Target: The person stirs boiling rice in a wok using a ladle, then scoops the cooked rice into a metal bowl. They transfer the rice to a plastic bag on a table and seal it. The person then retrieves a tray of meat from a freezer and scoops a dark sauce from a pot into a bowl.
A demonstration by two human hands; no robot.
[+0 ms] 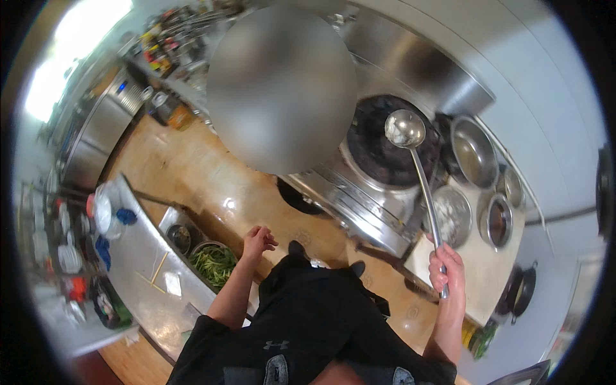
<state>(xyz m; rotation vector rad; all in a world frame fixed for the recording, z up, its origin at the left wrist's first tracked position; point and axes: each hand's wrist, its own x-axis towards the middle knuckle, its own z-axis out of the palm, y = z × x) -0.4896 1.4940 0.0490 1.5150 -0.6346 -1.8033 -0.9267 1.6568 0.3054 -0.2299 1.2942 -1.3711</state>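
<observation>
My right hand (446, 269) is closed around the lower handle of a long metal ladle (426, 187). The ladle's bowl sits over a large dark wok (380, 163) on the stove, with a white substance at one side of the bowl. Beneath the ladle's handle, partly covered by it, a metal bowl (462, 238) of white powdery or granular stuff stands on the side counter. My left hand (260, 241) hangs over the floor with loosely curled fingers and nothing visible in it. Nearest to it is a container of cut green vegetables (214, 264).
A metal pot of liquid (474, 159), a bowl of dark sauce (499, 222) and a smaller bowl (511, 186) share the pale counter (486, 284). Left of me runs a steel worktable (144, 288). A round blur (281, 91) hides the area ahead. The tiled floor (192, 168) shines.
</observation>
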